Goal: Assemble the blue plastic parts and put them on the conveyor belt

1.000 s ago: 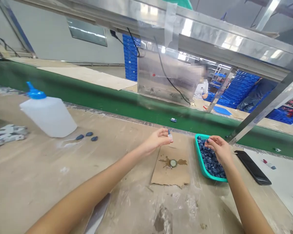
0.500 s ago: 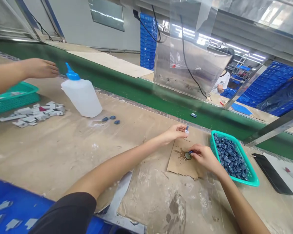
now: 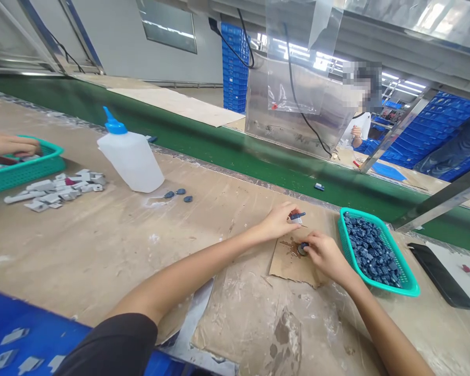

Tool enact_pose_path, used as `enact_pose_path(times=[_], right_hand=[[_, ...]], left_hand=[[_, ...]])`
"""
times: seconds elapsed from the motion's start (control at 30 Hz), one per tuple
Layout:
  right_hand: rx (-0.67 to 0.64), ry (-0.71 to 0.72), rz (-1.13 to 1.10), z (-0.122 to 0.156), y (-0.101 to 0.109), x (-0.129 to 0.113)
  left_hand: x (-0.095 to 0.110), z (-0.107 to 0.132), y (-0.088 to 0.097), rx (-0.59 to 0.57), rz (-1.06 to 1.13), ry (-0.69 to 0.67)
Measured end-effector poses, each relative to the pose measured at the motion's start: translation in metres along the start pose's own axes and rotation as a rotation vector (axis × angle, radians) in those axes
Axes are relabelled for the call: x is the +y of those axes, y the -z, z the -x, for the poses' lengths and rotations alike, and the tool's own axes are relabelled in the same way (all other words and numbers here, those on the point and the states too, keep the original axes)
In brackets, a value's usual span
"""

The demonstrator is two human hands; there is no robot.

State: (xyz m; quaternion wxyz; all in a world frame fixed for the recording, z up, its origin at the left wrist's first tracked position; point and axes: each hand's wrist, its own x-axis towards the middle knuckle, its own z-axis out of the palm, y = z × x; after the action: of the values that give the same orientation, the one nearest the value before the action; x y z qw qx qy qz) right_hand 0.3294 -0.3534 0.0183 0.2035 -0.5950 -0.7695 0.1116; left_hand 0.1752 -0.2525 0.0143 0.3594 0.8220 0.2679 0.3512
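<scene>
Has turned the small pale-grey plastic block with the slim dark blue bar [image 3: 296, 217] since the earlier frame, from bar upright to nearly level, pointing right. Nearest, pinches a small dark blue piece [image 3: 305, 244] between the fingers of the right hand [image 3: 324, 254], at the round metal cap [image 3: 301, 250] on torn brown cardboard [image 3: 288, 267]; cannot tell whether touching. Just beyond the cap, grasps the block in the fingers of the left hand [image 3: 282, 220], with the bar crosswise, farther from the cap than the right hand.
</scene>
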Motion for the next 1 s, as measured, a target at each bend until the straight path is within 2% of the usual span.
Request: enact_pose_path(times=[0.2, 0.3, 0.4, 0.5, 0.73, 1.0], right_hand=[[0.281, -0.328, -0.751, -0.003, 0.025, 0.007], [0.308, -0.409, -1.002, -0.005, 0.027, 0.004], [0.289, -0.452, -1.128, -0.005, 0.025, -0.002], [0.271, -0.464, -1.166, -0.005, 0.024, -0.006], [0.281, -0.427, -1.076, -0.002, 0.018, -0.008], [0.320, -0.344, -0.891, 0.002, 0.013, -0.018]], left_hand=[[0.011, 0.005, -0.003, -0.029, -0.121, -0.153], [0.019, 0.009, -0.006, -0.044, -0.147, -0.189], [0.025, 0.012, -0.007, -0.058, -0.177, -0.210], [0.030, 0.014, -0.007, -0.056, -0.220, -0.213], [0.030, 0.018, -0.009, -0.021, -0.320, -0.237], [0.028, 0.023, -0.013, 0.054, -0.462, -0.434]])
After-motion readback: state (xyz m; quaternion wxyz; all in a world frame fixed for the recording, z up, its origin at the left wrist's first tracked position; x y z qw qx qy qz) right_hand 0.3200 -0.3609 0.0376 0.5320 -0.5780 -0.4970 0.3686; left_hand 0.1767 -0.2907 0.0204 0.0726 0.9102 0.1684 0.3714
